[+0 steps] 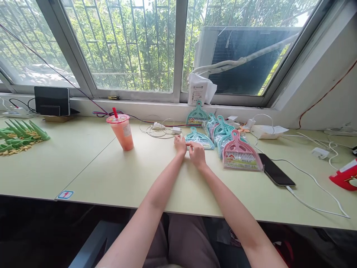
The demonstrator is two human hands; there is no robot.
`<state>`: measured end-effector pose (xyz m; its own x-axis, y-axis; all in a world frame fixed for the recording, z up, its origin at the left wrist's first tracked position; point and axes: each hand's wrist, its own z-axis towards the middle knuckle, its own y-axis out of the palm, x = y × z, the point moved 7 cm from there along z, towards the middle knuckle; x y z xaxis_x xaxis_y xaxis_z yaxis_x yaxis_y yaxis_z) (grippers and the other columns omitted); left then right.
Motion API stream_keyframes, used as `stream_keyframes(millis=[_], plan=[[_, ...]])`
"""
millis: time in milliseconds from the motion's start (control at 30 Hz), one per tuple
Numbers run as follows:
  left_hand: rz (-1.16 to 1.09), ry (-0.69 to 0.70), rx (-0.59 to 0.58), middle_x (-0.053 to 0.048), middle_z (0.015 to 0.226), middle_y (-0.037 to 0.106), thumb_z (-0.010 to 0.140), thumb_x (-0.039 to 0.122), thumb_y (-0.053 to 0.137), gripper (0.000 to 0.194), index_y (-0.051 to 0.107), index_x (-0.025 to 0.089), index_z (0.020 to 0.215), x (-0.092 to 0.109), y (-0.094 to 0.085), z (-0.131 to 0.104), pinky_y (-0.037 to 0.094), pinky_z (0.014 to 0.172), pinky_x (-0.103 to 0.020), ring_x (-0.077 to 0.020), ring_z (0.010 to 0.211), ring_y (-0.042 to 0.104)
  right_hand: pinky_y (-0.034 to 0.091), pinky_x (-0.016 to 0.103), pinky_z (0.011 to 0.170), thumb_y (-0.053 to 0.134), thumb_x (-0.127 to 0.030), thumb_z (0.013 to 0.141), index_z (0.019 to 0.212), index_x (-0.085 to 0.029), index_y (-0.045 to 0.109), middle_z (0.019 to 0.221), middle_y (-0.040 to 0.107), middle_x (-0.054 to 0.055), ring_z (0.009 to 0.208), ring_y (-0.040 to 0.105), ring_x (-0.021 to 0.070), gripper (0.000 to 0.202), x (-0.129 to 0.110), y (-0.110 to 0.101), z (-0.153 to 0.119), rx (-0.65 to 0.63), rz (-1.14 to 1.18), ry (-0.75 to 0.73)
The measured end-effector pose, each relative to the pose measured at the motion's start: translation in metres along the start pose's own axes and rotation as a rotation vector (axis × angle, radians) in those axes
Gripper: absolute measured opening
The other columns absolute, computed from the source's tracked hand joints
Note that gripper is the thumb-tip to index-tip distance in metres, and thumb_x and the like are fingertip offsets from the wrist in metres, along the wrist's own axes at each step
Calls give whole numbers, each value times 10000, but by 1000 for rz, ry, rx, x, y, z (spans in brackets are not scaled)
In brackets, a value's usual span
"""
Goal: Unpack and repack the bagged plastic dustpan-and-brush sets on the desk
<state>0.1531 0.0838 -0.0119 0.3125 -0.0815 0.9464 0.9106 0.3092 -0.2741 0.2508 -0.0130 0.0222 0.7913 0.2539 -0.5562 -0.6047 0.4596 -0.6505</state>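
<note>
A teal dustpan and brush set in clear plastic lies on the table, its handle pointing toward the window. At its left edge is my left hand, fingers closed on the wrapping. My right hand is closed too, fingertips pinched at the near left corner of the same set and almost touching the left hand. Exactly how the fingertips grip is too small to see. Just right stands a row of bagged teal dustpan sets, with a pink set in front. Another teal set leans by the sill.
A cup of pink drink with a red straw stands left of my arms. White adapters and cables lie behind my hands. A phone charges at right. Green plastic pieces and a tablet are at left; a red package is far right.
</note>
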Motion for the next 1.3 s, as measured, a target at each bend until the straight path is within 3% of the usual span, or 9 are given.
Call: stream_keyframes(millis=[300,467,600,767,1033,1300], plan=[[-36,-89,103,-140,1228,608,983,186,383,104,484,208,993,-7,-14,12,380,1070,-323,-207,1248,550,426,426,1061,384,-8,839,968,-232,743,1115,729,64,1109,621,245,442,-26,0,-6,-42,27,-226],[-53,-76,105,-117,1217,613,982,174,369,127,487,216,1004,-9,-15,11,406,1043,-311,-190,1215,565,405,446,1109,379,-11,844,1224,-215,685,1296,685,79,1257,564,256,529,-19,8,-6,-64,-51,-187],[-58,-65,103,-117,1235,613,980,176,367,137,494,212,1017,-11,-14,10,412,1039,-322,-196,1220,564,385,438,1138,365,22,804,1312,-205,636,1374,651,67,1316,522,242,619,-13,13,-4,-92,-52,-205],[-51,-54,83,-120,1228,620,926,114,411,161,501,206,1023,-11,-13,9,427,1019,-318,-188,1196,585,419,409,1094,332,81,709,1244,-193,668,1298,675,77,1256,541,241,689,-10,10,-2,-99,-14,-222],[-9,-50,50,-108,1206,627,884,83,471,176,496,215,997,-7,-11,7,412,1038,-328,-199,1216,576,460,394,993,330,78,724,1048,-218,732,1087,708,73,1094,584,253,595,-11,0,-1,-62,19,-239],[8,-24,37,-109,1222,618,859,51,474,236,497,211,1032,-6,-11,4,416,1029,-317,-198,1212,571,407,416,1092,337,82,731,1246,-197,669,1319,666,74,1241,545,249,673,-19,9,-5,-77,-47,-253]])
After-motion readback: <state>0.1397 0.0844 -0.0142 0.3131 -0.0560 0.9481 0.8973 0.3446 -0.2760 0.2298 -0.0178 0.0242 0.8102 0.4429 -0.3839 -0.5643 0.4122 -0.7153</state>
